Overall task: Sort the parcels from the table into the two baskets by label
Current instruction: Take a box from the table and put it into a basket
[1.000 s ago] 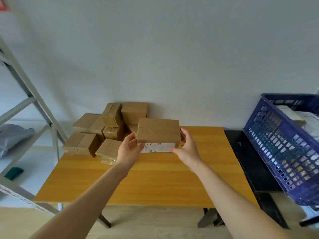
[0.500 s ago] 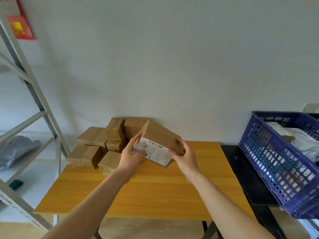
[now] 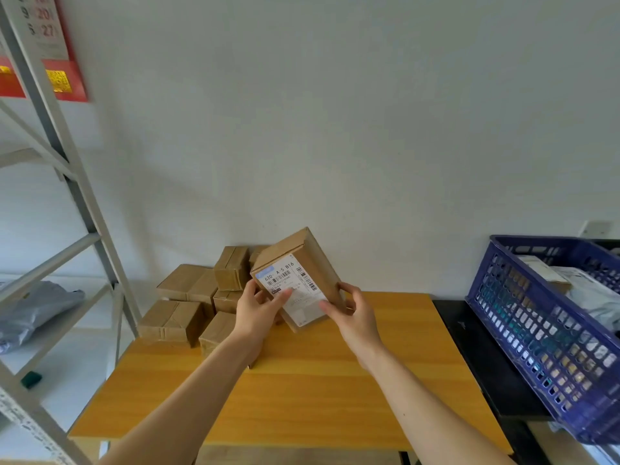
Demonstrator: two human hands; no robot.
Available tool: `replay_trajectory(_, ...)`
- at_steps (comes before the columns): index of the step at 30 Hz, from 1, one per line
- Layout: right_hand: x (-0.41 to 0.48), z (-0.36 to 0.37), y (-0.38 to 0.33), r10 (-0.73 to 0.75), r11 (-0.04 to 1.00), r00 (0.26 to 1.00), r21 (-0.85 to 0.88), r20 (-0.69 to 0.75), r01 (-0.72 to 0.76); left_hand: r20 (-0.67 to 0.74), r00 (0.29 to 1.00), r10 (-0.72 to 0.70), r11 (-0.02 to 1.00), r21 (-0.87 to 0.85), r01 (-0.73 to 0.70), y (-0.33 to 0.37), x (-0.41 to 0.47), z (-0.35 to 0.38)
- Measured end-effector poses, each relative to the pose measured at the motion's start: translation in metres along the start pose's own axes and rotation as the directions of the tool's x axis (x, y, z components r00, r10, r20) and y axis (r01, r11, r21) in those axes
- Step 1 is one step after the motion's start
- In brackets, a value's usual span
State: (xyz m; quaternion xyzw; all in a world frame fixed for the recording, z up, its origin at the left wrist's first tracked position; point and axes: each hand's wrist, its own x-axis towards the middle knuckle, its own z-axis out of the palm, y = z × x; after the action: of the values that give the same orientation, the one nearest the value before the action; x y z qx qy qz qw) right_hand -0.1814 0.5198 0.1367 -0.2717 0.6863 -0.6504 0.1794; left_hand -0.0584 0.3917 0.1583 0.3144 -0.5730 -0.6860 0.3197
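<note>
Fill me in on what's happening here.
A person is sorting parcels. The left hand and right hand grip one cardboard parcel above the wooden table, tilted so its white label faces them. A pile of other parcels sits at the table's back left. A blue basket on the right already holds some items.

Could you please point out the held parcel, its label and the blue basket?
held parcel (image 3: 280, 252), head view, brown top end face.
label (image 3: 302, 297), head view, white middle.
blue basket (image 3: 536, 330), head view, lattice side wall.
</note>
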Motion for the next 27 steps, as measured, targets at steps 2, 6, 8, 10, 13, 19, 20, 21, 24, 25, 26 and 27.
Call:
replay_trajectory(2, 0.001, 0.009, 0.0, 0.001, 1.0, 1.0, -0.001, 0.025, 0.0, 0.031, 0.999, -0.006, 0.999, -0.049, 0.008, 0.002, -0.001, -0.005)
replay_trajectory(6, 0.001, 0.019, 0.0, -0.025, 0.996, 0.998, -0.084, 0.058, 0.03, 0.041, 0.999, 0.019, 0.999, 0.026, -0.02, 0.005, -0.002, -0.014)
replay_trajectory(8, -0.002, 0.021, -0.004, -0.031, 0.997, 0.996, -0.073, 0.08, 0.036, 0.026, 0.999, 0.036, 0.997, 0.072, -0.038, 0.007, -0.002, -0.019)
replay_trajectory(10, -0.005, 0.023, -0.008, -0.048, 0.998, 0.993, -0.042, 0.106, 0.052, 0.017, 0.999, 0.038, 0.995, 0.086, -0.04, 0.007, 0.0, -0.025)
replay_trajectory(13, -0.011, 0.024, -0.008, -0.062, 0.996, 0.988, -0.057, 0.141, 0.071, 0.041, 0.999, 0.018, 0.994, 0.107, -0.022, 0.007, 0.002, -0.032)
replay_trajectory(19, -0.021, 0.023, -0.006, -0.058, 0.994, 0.99, -0.087, 0.125, 0.07, 0.116, 0.993, 0.004, 0.982, 0.189, -0.026, 0.007, 0.0, -0.039)
replay_trajectory(20, -0.023, 0.023, -0.006, -0.06, 0.993, 0.992, -0.09, 0.113, 0.07, 0.124, 0.992, 0.001, 0.981, 0.194, -0.025, 0.006, -0.001, -0.039)
replay_trajectory(21, -0.024, 0.023, -0.006, -0.061, 0.992, 0.993, -0.1, 0.103, 0.072, 0.132, 0.991, -0.002, 0.98, 0.196, -0.024, 0.005, -0.002, -0.04)
replay_trajectory(24, -0.03, 0.024, -0.009, -0.059, 0.992, 0.995, -0.102, 0.082, 0.068, 0.163, 0.987, 0.007, 0.981, 0.192, -0.039, 0.002, -0.006, -0.04)
replay_trajectory(25, -0.033, 0.024, -0.011, -0.057, 0.993, 0.996, -0.098, 0.075, 0.064, 0.175, 0.984, 0.011, 0.981, 0.189, -0.045, 0.002, -0.007, -0.04)
replay_trajectory(26, -0.036, 0.024, -0.012, -0.054, 0.993, 0.996, -0.097, 0.065, 0.061, 0.189, 0.982, 0.011, 0.981, 0.186, -0.047, 0.001, -0.008, -0.041)
replay_trajectory(27, -0.039, 0.023, -0.012, -0.052, 0.993, 0.997, -0.101, 0.057, 0.057, 0.204, 0.979, 0.007, 0.981, 0.186, -0.046, 0.0, -0.009, -0.041)
